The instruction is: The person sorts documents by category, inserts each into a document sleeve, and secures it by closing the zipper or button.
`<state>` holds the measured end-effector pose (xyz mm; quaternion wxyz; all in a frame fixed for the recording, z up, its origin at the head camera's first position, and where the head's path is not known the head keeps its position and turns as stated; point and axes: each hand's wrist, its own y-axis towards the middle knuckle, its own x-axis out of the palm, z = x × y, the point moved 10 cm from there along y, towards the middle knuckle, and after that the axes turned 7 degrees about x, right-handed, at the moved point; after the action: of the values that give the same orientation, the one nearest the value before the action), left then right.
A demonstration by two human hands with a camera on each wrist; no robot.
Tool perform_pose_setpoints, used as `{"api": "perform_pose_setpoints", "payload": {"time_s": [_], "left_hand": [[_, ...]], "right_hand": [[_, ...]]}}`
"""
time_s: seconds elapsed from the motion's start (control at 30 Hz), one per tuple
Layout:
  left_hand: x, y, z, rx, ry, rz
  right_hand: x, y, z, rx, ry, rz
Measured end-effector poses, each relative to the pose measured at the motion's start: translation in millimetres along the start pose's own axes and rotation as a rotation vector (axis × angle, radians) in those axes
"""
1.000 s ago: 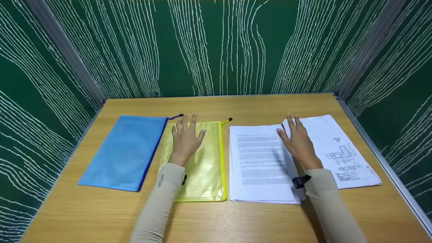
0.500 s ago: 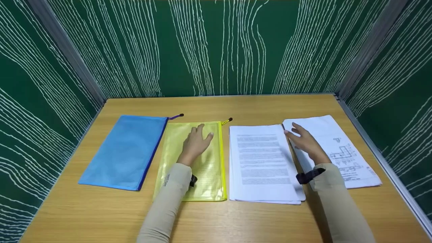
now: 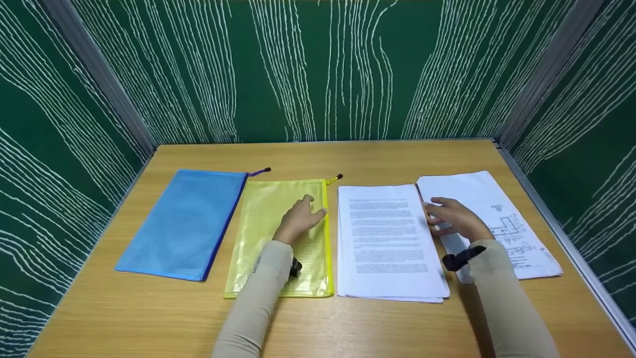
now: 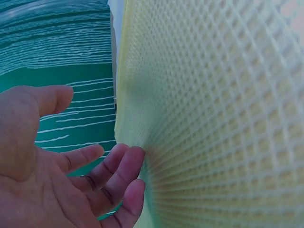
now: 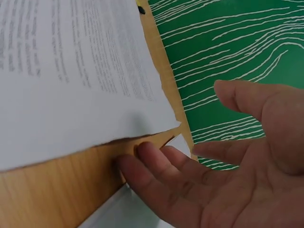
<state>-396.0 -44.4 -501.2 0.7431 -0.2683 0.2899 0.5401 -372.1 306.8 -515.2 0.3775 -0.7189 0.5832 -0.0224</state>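
My left hand [image 3: 299, 219] is over the yellow mesh zip pouch [image 3: 263, 233], its thumb toward the pouch's right zipped edge. In the left wrist view the relaxed fingers [image 4: 118, 173] come right to the mesh surface, with nothing between them and the thumb. My right hand [image 3: 459, 219] is at the right edge of a stack of printed paper [image 3: 387, 238]. The right wrist view shows its fingertips [image 5: 152, 156] low beside the stack's edge, close to the wooden tabletop, while the thumb stands raised and apart.
A blue zip pouch [image 3: 184, 223] lies at the left. Another paper stack with line drawings [image 3: 462, 186] lies at the right, partly under my right hand in view. Green panels with white lines [image 3: 318, 69] wall the wooden table [image 3: 318, 328] at the back and sides.
My left hand has moved right and nearer me over the yellow pouch. My right hand has come down and nearer, turning sideways to the paper stack's right edge. Pouches and papers stay put.
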Motion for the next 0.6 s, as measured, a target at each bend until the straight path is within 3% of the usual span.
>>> {"api": "perform_pose_setpoints", "payload": {"time_s": [0.33, 0.6], "left_hand": [[9.6, 1.2, -1.2, 0.006, 0.008, -0.041], [13.7, 4.9, -6.5, -0.022, 0.046, -0.056]], "right_hand": [[8.3, 8.3, 3.1, -0.028, 0.021, -0.099], [9.8, 13.1, 7.9, -0.035, 0.058, -0.110]]}}
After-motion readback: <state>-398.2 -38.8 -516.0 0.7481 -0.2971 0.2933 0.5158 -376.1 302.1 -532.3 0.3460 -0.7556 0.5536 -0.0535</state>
